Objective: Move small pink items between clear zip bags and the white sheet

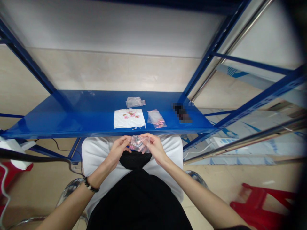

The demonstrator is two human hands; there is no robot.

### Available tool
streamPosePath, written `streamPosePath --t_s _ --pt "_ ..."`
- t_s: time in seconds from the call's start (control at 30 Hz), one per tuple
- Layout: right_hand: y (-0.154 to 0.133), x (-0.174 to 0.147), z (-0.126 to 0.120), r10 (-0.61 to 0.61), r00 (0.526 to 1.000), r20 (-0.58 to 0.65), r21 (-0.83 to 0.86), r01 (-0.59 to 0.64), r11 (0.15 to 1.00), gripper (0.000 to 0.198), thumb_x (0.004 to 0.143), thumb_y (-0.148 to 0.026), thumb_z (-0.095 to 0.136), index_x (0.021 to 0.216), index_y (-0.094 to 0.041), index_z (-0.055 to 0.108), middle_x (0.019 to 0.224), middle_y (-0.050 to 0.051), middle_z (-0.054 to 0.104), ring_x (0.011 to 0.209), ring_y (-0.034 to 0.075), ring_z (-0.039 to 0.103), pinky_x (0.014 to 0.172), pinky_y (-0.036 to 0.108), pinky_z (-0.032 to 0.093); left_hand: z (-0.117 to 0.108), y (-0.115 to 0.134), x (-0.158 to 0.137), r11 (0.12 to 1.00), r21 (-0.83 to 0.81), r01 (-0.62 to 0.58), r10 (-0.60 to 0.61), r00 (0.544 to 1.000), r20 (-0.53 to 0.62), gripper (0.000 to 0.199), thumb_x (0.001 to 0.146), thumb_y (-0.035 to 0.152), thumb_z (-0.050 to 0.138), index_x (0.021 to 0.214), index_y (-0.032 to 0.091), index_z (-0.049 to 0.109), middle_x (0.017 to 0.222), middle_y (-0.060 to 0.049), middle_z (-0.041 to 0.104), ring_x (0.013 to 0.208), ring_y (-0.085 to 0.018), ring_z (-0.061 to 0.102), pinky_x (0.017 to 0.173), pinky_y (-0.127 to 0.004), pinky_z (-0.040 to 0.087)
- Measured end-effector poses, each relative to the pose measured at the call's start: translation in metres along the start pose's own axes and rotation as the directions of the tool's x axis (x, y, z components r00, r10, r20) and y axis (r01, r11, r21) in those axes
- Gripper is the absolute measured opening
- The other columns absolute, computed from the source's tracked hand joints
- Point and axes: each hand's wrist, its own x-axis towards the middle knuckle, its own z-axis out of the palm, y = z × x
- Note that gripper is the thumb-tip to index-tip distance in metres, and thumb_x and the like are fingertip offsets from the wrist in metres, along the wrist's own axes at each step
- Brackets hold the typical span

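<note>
Black shirt (141, 204) nearest | left hand (120, 146) and right hand (155, 147) pinching clear bag (139, 143) between them, over white trousers (96, 155) | beyond, on blue shelf (72, 115): white cloth (120, 122) bearing pink pieces (131, 114), second bag (157, 118) to its right

Lighting's decent, soft and fairly even, though I can't really tell the source. The grey panel (115, 28) darkens toward 12 o'clock, and the frame goes black from about 2 to 4. Wide lens stretches the edges, and the red stool (257, 207) at 4 o'clock looks smeary. Plastic bag (137, 143) just past 6 has glints, the blue worktop (83, 111) a faint sheen. Pixelated patch (182, 113) toward 3 o'clock.
</note>
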Motion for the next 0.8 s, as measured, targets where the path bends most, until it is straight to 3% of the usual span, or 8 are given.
streamPosePath --t_s 0.17,0.4,0.6,0.7,0.8 --pt "-0.001 0.002 -0.002 0.047 0.998 0.041 0.028 -0.048 0.998 0.035 0.076 -0.044 0.072 0.097 -0.016 0.068 0.081 0.005 0.070 0.054 0.016 0.066 0.042 0.024 0.051 -0.003 0.004 0.000 0.999 0.043 -0.029 0.031 0.999 -0.033 0.032 0.081 0.043 0.070 0.094 0.013 0.070 0.086 -0.006 0.069 0.068 -0.012 0.060 0.061 -0.023 0.049" --pt "-0.004 0.000 -0.001 0.091 0.993 0.078 0.071 -0.097 0.993 0.035 0.076 -0.043 0.073 0.097 -0.016 0.067 0.077 0.005 0.071 0.051 0.015 0.065 0.041 0.021 0.048 -0.005 -0.001 0.001 0.996 0.060 -0.061 0.062 0.998 -0.014 0.035 0.080 0.038 0.071 0.105 0.013 0.071 0.091 -0.009 0.072 0.070 -0.015 0.063 0.059 -0.024 0.049" --pt "-0.007 -0.001 -0.002 0.150 0.980 0.133 0.111 -0.165 0.980 0.035 0.076 -0.043 0.074 0.097 -0.016 0.066 0.081 0.005 0.071 0.052 0.013 0.064 0.041 0.020 0.047 -0.006 -0.002 0.004 0.971 0.184 -0.154 0.162 0.986 -0.029 0.030 0.078 0.037 0.072 0.097 0.014 0.074 0.096 -0.010 0.075 0.082 -0.020 0.067 0.071 -0.028 0.053" --pt "-0.009 -0.001 -0.002 0.173 0.973 0.153 0.109 -0.190 0.976 0.034 0.078 -0.043 0.073 0.097 -0.016 0.066 0.081 0.005 0.071 0.052 0.013 0.064 0.041 0.019 0.045 -0.006 0.004 0.002 0.900 0.352 -0.258 0.279 0.960 -0.011 0.022 0.083 0.034 0.068 0.092 0.016 0.075 0.094 -0.008 0.075 0.083 -0.021 0.068 0.076 -0.030 0.052" --pt "-0.010 -0.002 -0.003 0.184 0.969 0.163 0.095 -0.202 0.975 0.034 0.078 -0.043 0.073 0.098 -0.016 0.066 0.081 0.005 0.072 0.049 0.011 0.062 0.039 0.018 0.044 -0.008 0.009 -0.001 0.757 0.550 -0.353 0.403 0.915 0.032 0.019 0.089 0.032 0.061 0.089 0.019 0.075 0.090 -0.007 0.074 0.081 -0.020 0.066 0.074 -0.029 0.049"
